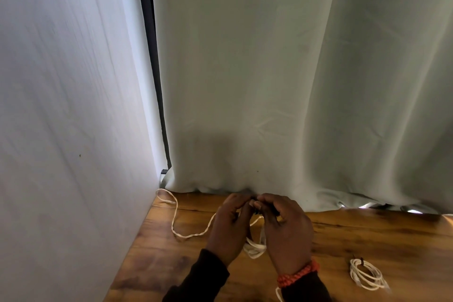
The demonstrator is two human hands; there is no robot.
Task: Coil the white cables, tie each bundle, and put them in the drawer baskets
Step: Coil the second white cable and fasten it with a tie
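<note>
Over the wooden table (367, 235), my left hand (230, 228) and my right hand (286, 230) meet fingertip to fingertip. Between them they hold a coiled white cable bundle (256, 249) whose loops hang below the palms. At the fingertips both hands pinch a small dark tie (257, 212), mostly hidden. A loose tail of white cable (176, 216) trails from the hands left toward the table's back corner. A second white cable coil (366, 274) with a dark tie lies on the table to the right.
A grey-green curtain (269, 81) hangs right behind the table's far edge. A white fabric wall (61, 130) borders the table on the left, with a dark frame post (154, 68) between them. No drawer or basket is in view.
</note>
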